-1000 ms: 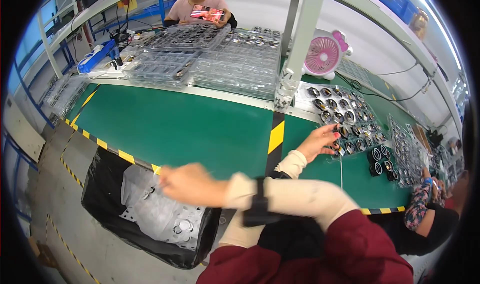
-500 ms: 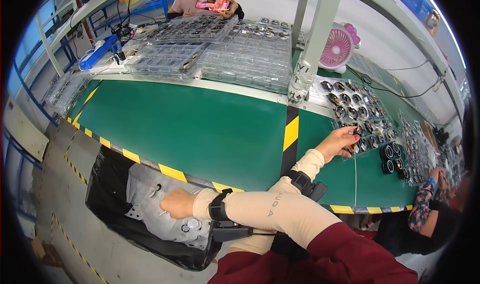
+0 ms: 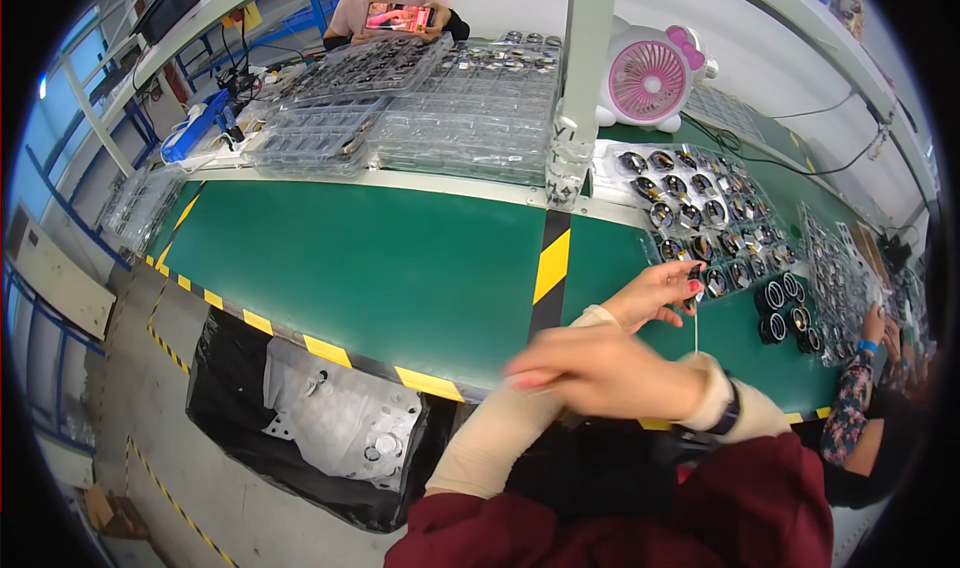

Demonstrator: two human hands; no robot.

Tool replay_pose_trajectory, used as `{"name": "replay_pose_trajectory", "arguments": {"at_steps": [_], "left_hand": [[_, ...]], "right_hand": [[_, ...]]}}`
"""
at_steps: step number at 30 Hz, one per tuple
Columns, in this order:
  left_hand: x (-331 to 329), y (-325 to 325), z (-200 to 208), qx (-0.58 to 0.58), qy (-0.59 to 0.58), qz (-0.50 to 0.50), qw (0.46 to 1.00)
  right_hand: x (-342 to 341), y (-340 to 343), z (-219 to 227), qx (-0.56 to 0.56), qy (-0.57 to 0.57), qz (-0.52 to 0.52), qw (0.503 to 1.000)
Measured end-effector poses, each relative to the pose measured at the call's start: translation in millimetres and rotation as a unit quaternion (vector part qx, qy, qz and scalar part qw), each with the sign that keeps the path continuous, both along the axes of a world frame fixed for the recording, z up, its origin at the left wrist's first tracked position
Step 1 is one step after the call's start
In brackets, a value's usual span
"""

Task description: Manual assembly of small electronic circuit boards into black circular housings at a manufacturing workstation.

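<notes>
My left hand [image 3: 655, 296] pinches a small black part [image 3: 697, 272] beside the near edge of a clear tray [image 3: 665, 223] filled with black ring-shaped parts and short wires. The held part is mostly hidden by my fingers, so its kind does not show. A thin white line [image 3: 696, 330] runs down the green bench below that hand. My right hand [image 3: 610, 370] is over my left forearm, its fingers pointing left and smeared by motion. Whether it holds anything cannot be seen. To its left, below the bench edge, is a black-lined bin [image 3: 215, 378] holding whitish plastic sheets [image 3: 335, 403] and a few small rings.
Several black rings [image 3: 775, 298] stand on the green bench [image 3: 380, 258] to the right. Stacked clear trays [image 3: 460, 133] line the back, near a person holding a phone [image 3: 398, 18]. A pink-and-white fan [image 3: 648, 80] stands behind a white post [image 3: 590, 58]. Another person's arm [image 3: 850, 393] works far right.
My right hand has come up out of the bin and swung right, in front of my left forearm. The left hand stays by the tray with the black part. The view has shifted slightly.
</notes>
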State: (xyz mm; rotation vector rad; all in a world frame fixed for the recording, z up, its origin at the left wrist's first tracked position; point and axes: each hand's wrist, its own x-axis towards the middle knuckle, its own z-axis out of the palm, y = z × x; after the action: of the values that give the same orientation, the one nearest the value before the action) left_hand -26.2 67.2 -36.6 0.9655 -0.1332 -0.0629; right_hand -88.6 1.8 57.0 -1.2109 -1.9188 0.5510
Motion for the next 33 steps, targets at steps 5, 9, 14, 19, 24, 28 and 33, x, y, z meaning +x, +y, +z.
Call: {"name": "replay_pose_trajectory", "arguments": {"at_steps": [5, 9, 14, 19, 24, 28, 33], "left_hand": [[4, -12, -2, 0.006, 0.006, -0.016, 1.0], [7, -12, 9, 0.037, 0.019, -0.021, 0.999], [5, -6, 6, -0.029, 0.004, 0.008, 1.0], [11, -10, 0, -0.049, 0.029, 0.036, 0.998], [8, -5, -6, -0.092, 0.037, 0.051, 0.994], [8, -3, -3, -0.113, 0.031, 0.042, 0.992], [6, -3, -3, -0.145, 0.031, 0.035, 0.988]], "right_hand": [[101, -121, -9, -0.119, 0.056, -0.367, 0.921], [179, -202, -34, -0.005, 0.061, -0.555, 0.83], [237, -259, -65, 0.054, -0.025, -0.684, 0.727], [234, -274, -84, 0.018, -0.091, -0.685, 0.722], [221, -259, -83, -0.015, -0.041, -0.668, 0.742], [218, -246, -81, -0.023, -0.095, -0.655, 0.749], [219, -235, -87, -0.002, -0.21, -0.637, 0.742]]}}
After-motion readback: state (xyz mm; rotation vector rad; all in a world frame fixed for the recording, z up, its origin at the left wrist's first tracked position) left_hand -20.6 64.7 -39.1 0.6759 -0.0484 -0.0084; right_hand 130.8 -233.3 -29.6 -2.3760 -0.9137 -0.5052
